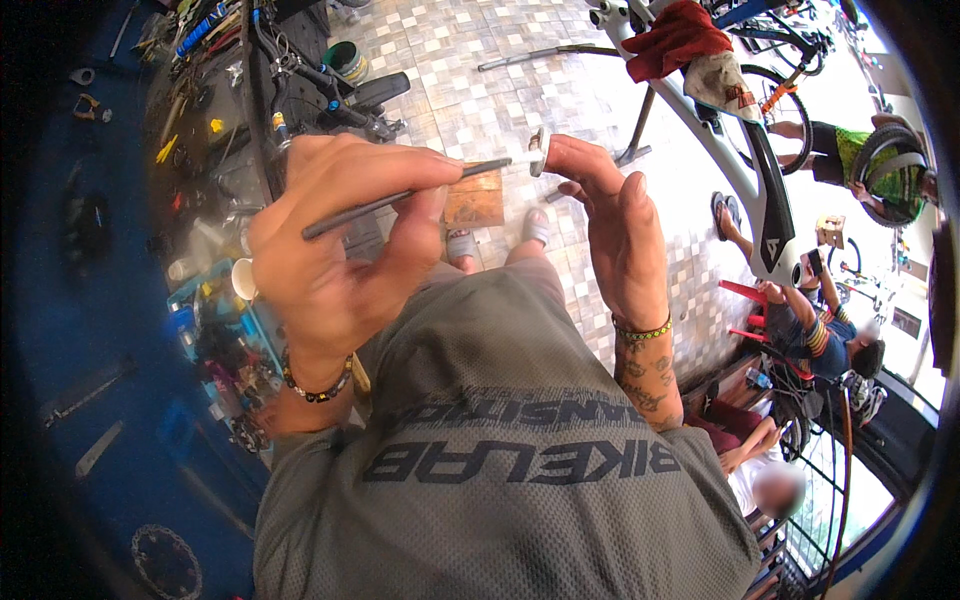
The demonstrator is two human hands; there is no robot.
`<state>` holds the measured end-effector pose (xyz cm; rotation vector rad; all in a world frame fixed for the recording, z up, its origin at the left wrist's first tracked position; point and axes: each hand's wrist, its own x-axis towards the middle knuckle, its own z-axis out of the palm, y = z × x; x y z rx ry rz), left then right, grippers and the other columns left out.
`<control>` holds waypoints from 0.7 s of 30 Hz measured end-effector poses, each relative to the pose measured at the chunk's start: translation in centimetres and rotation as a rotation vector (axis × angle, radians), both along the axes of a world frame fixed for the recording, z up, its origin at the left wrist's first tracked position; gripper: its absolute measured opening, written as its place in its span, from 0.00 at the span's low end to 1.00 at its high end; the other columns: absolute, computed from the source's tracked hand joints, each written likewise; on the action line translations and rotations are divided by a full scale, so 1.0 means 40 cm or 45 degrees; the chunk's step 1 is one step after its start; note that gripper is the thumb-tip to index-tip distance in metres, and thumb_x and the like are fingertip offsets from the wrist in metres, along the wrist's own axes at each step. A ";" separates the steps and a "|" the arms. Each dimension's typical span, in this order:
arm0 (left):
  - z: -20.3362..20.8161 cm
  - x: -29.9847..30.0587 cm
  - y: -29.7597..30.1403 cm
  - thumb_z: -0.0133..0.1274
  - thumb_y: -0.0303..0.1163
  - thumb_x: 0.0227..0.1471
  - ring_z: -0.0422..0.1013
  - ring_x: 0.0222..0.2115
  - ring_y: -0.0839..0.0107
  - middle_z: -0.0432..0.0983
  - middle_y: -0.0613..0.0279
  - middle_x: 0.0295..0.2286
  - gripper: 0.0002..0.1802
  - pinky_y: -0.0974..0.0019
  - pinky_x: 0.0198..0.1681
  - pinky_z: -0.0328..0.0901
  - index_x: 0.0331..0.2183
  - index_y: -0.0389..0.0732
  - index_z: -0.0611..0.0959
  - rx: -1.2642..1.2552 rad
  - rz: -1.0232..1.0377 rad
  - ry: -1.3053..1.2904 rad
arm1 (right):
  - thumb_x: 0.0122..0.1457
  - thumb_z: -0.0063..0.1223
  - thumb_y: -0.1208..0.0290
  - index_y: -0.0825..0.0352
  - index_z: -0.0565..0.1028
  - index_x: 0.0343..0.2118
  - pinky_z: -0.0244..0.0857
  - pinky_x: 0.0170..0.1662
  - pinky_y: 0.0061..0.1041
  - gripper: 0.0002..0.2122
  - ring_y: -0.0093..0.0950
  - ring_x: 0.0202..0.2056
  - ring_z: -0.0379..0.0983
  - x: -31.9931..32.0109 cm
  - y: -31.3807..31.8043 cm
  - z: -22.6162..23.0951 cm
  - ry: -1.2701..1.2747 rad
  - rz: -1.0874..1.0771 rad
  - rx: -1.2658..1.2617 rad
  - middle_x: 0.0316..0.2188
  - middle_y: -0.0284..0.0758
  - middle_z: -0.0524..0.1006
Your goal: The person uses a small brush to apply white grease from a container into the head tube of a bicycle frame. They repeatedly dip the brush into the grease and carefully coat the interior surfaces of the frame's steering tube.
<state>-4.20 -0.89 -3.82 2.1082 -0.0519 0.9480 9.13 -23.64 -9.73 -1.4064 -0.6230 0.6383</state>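
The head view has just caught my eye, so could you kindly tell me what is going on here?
The person's left hand holds a thin dark rod, its pale tip directed at a small silvery round part at the right hand's fingertips. Whether tip and part touch is hard to tell. Both hands are raised in front of the body. To the right is a bicycle frame with a red cloth draped over it.
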 end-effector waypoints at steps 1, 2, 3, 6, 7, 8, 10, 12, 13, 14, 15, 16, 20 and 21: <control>-0.001 0.000 0.001 0.66 0.16 0.45 0.79 0.30 0.67 0.88 0.60 0.32 0.14 0.65 0.42 0.67 0.37 0.39 0.90 -0.015 0.007 -0.019 | 0.77 0.24 0.38 0.71 0.79 0.60 0.52 0.68 0.38 0.38 0.33 0.66 0.64 0.001 -0.002 0.000 -0.008 0.000 -0.006 0.65 0.41 0.72; -0.002 0.000 0.001 0.66 0.16 0.45 0.79 0.30 0.67 0.88 0.60 0.32 0.14 0.65 0.42 0.67 0.37 0.39 0.90 -0.030 0.013 -0.037 | 0.77 0.24 0.38 0.71 0.79 0.60 0.52 0.68 0.38 0.38 0.33 0.66 0.64 0.002 -0.003 0.001 -0.016 0.000 -0.012 0.65 0.41 0.72; -0.003 -0.001 -0.002 0.67 0.16 0.45 0.79 0.30 0.67 0.88 0.60 0.32 0.14 0.65 0.42 0.67 0.37 0.39 0.90 -0.028 0.010 -0.022 | 0.77 0.24 0.38 0.71 0.79 0.60 0.52 0.68 0.38 0.39 0.33 0.66 0.64 0.000 -0.003 0.003 -0.015 -0.011 -0.027 0.65 0.41 0.72; -0.002 -0.010 -0.010 0.67 0.16 0.45 0.79 0.30 0.66 0.88 0.60 0.33 0.14 0.65 0.42 0.67 0.37 0.39 0.90 -0.012 -0.002 0.054 | 0.76 0.28 0.38 0.70 0.80 0.58 0.53 0.67 0.38 0.37 0.33 0.66 0.66 -0.001 0.000 0.010 0.001 -0.053 -0.027 0.65 0.41 0.73; -0.002 -0.015 -0.010 0.67 0.16 0.46 0.79 0.30 0.66 0.88 0.60 0.33 0.14 0.65 0.42 0.67 0.37 0.40 0.90 -0.002 -0.007 0.099 | 0.76 0.31 0.39 0.70 0.81 0.57 0.55 0.66 0.37 0.36 0.33 0.65 0.67 0.000 0.004 0.006 0.014 -0.072 0.002 0.65 0.41 0.73; -0.003 -0.019 -0.010 0.67 0.16 0.46 0.79 0.30 0.66 0.88 0.60 0.33 0.13 0.65 0.43 0.67 0.36 0.40 0.90 0.009 -0.011 0.144 | 0.76 0.34 0.40 0.70 0.82 0.56 0.57 0.65 0.36 0.35 0.33 0.64 0.68 0.002 0.006 0.004 0.028 -0.089 0.031 0.64 0.41 0.74; -0.004 -0.032 -0.003 0.67 0.16 0.46 0.79 0.30 0.67 0.88 0.61 0.33 0.14 0.65 0.43 0.68 0.37 0.40 0.91 0.018 -0.012 0.174 | 0.76 0.34 0.40 0.70 0.81 0.57 0.57 0.65 0.36 0.35 0.33 0.65 0.67 0.003 0.011 0.004 0.064 -0.065 0.053 0.65 0.41 0.73; -0.011 -0.056 0.020 0.65 0.16 0.49 0.78 0.30 0.69 0.88 0.61 0.34 0.12 0.66 0.43 0.68 0.38 0.37 0.90 0.001 0.035 0.165 | 0.75 0.32 0.38 0.70 0.80 0.58 0.55 0.66 0.36 0.36 0.33 0.66 0.66 0.009 0.006 -0.009 0.127 -0.049 0.077 0.66 0.40 0.72; -0.016 -0.076 0.055 0.63 0.17 0.53 0.78 0.31 0.70 0.88 0.60 0.34 0.10 0.66 0.43 0.68 0.39 0.35 0.90 0.007 0.088 0.154 | 0.75 0.30 0.37 0.70 0.80 0.59 0.54 0.67 0.36 0.38 0.33 0.66 0.66 0.013 -0.001 -0.027 0.150 -0.058 0.117 0.66 0.40 0.72; -0.014 -0.099 0.094 0.61 0.18 0.56 0.78 0.32 0.71 0.89 0.59 0.35 0.08 0.66 0.43 0.67 0.39 0.32 0.89 0.012 0.143 0.143 | 0.75 0.28 0.37 0.71 0.79 0.59 0.53 0.67 0.36 0.39 0.33 0.66 0.66 0.019 -0.014 -0.043 0.176 -0.066 0.155 0.66 0.40 0.73; 0.001 -0.125 0.134 0.61 0.20 0.59 0.77 0.32 0.74 0.88 0.60 0.34 0.07 0.69 0.40 0.67 0.40 0.32 0.89 -0.072 0.404 0.232 | 0.75 0.26 0.36 0.71 0.79 0.59 0.53 0.68 0.36 0.40 0.33 0.67 0.66 0.023 -0.020 -0.043 0.197 -0.055 0.177 0.66 0.40 0.73; 0.016 -0.157 0.176 0.61 0.23 0.62 0.77 0.33 0.76 0.88 0.62 0.34 0.07 0.72 0.38 0.67 0.41 0.32 0.89 -0.153 0.672 0.303 | 0.75 0.24 0.35 0.71 0.78 0.60 0.52 0.68 0.36 0.41 0.32 0.67 0.65 0.027 -0.026 -0.040 0.212 -0.042 0.202 0.66 0.40 0.73; -0.060 -0.350 0.430 0.61 0.29 0.66 0.78 0.32 0.78 0.88 0.62 0.34 0.09 0.72 0.35 0.69 0.42 0.35 0.90 -0.110 1.064 0.729 | 0.75 0.24 0.34 0.70 0.76 0.63 0.52 0.69 0.36 0.41 0.33 0.68 0.65 0.037 -0.051 -0.057 0.322 -0.072 0.265 0.67 0.40 0.73; -0.128 -0.406 0.484 0.60 0.30 0.65 0.79 0.31 0.77 0.88 0.60 0.32 0.09 0.70 0.34 0.70 0.42 0.35 0.90 -0.051 1.044 0.762 | 0.75 0.24 0.34 0.70 0.76 0.63 0.52 0.69 0.36 0.41 0.33 0.68 0.65 0.044 -0.055 -0.066 0.345 -0.061 0.264 0.67 0.40 0.73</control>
